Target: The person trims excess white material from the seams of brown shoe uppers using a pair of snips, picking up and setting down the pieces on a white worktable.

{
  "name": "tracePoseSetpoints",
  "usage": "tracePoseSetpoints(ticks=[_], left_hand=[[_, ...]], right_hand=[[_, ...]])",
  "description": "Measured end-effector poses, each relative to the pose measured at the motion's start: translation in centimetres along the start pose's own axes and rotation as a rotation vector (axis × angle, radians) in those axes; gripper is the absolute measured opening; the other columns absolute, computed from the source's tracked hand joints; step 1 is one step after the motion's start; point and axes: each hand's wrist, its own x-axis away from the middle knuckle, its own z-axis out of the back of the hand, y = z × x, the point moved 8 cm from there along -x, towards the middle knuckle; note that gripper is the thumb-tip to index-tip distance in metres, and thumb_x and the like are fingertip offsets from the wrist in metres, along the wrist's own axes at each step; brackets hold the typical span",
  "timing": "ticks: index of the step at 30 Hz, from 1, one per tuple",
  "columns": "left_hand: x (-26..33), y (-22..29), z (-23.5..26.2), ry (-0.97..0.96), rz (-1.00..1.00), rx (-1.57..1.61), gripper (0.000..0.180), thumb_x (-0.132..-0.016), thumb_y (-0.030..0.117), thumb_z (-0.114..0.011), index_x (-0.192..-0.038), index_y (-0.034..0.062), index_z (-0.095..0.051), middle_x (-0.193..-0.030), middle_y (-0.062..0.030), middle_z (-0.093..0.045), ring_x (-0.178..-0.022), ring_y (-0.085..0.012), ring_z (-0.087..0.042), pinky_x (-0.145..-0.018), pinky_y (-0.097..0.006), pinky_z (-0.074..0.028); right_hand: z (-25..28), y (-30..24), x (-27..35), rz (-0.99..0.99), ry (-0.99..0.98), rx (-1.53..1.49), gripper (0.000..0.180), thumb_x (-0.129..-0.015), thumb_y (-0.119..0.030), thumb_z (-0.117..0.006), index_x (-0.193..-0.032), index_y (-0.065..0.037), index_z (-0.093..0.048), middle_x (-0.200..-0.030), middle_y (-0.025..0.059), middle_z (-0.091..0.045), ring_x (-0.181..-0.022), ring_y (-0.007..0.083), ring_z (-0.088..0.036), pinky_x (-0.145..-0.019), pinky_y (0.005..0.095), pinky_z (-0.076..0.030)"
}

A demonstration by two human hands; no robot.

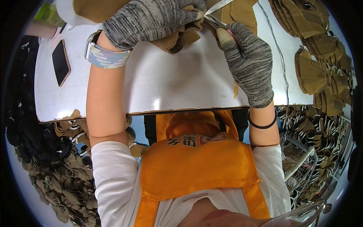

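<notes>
My left hand (pixel 151 22), in a grey striped knit glove, is closed on a brown suede shoe upper (pixel 170 42) at the table's far side. A white strip (pixel 218 6) runs across the piece near the fingertips. My right hand (pixel 249 62) wears the same kind of glove, with bare thumb tip. It is closed around small scissors (pixel 217 22), whose reddish handle is mostly hidden in the palm. Their metal tips point at the white strip by my left fingers. Whether the blades touch the strip is unclear.
The white table (pixel 181 83) has a worn front edge. A phone (pixel 61 63) lies at the left and a cable (pixel 278 43) crosses at the right. Stacked brown pieces (pixel 312 72) stand at the right edge. Piles of shoe parts (pixel 72 181) and a wire cart (pixel 302 160) are below.
</notes>
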Motion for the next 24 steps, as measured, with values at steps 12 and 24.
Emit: tracePoseSetpoints(ticks=[12, 24], left_hand=[[0.1, 0.5, 0.0, -0.013, -0.042, -0.050, 0.019, -0.083, 0.023, -0.062, -0.092, 0.0075, -0.067, -0.089, -0.0117, -0.060, -0.086, -0.0314, -0.055, -0.084, -0.042, -0.043], [0.0, 0.1, -0.1, 0.049, -0.049, -0.038, 0.023, -0.089, 0.027, -0.055, -0.088, 0.0071, -0.066, -0.086, -0.0118, -0.061, -0.084, -0.0316, -0.054, -0.083, -0.042, -0.043]], right_hand=[[-0.4, 0.5, 0.1, -0.071, -0.047, 0.006, 0.023, -0.082, -0.015, -0.068, -0.099, -0.001, -0.068, -0.087, 0.0171, -0.070, -0.075, 0.0315, -0.067, -0.069, 0.0362, -0.055], [0.0, -0.3, -0.7, 0.052, -0.080, 0.089, 0.022, -0.088, -0.022, -0.066, -0.102, -0.005, -0.069, -0.088, 0.0136, -0.070, -0.075, 0.0296, -0.068, -0.071, 0.0350, -0.055]])
